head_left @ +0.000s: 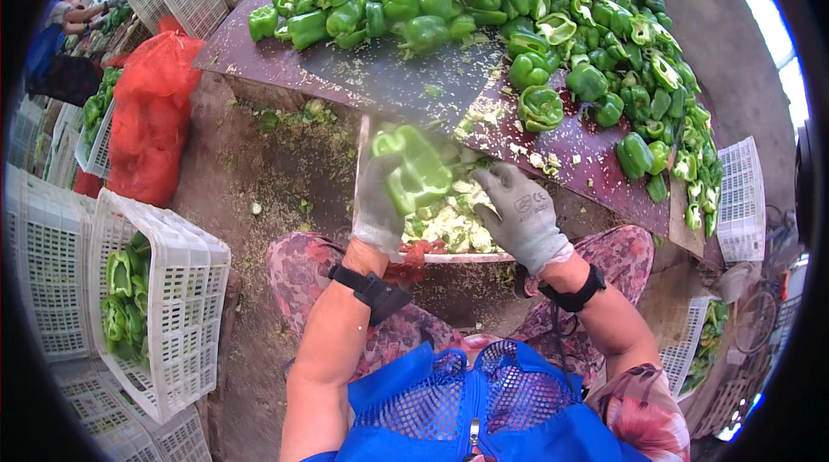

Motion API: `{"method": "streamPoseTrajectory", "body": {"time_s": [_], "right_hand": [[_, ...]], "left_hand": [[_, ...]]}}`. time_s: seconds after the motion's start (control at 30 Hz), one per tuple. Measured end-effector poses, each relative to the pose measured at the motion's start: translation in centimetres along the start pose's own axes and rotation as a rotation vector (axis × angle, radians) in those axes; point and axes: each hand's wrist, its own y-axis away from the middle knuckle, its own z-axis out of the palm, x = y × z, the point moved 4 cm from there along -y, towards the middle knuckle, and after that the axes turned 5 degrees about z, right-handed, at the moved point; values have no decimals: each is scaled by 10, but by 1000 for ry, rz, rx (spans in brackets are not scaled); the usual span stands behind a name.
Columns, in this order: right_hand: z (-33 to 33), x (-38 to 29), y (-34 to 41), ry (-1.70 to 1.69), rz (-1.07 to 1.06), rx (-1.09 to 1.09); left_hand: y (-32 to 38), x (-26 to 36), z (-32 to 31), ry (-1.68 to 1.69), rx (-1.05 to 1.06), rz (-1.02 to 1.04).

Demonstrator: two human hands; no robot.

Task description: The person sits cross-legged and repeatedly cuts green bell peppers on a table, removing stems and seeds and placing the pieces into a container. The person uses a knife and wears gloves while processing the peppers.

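My left hand [379,200], in a grey coated work glove, grips a green bell pepper [421,170] that is cut open, its pale inside showing. The pepper is slightly blurred. To its right, my right hand [521,212] in a matching glove has its thumb and bent fingers apart, and I see nothing between them. Both hands are over a container [463,257] between my knees, which holds pale pepper cores and scraps [463,229]. Beyond them, a large heap of green bell peppers [427,5], some whole and some cut open, covers much of a seed-strewn tabletop [395,76].
At my left, a white plastic crate [188,280] contains cut peppers [126,300]. Behind it stands a filled red mesh sack [152,112]. More white crates [741,200] are at the right. Another person [61,41] is at the far left. Scraps litter the floor [278,164].
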Motion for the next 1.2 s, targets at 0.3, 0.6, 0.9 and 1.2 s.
{"method": "streamPoseTrajectory", "body": {"time_s": [0.3,0.6,0.9,1.2], "right_hand": [[46,-24,-47,-1081,263,-566],[9,-30,-16,-684,-176,-320],[55,-15,-42,-479,-55,-213],[30,11,-15,-393,-61,-52]], "left_hand": [[5,-12,7,-517,-187,200],[-5,-25,-9,-118,37,-67],[16,-11,18,-802,-203,299],[17,40,40,-1321,30,997]]}}
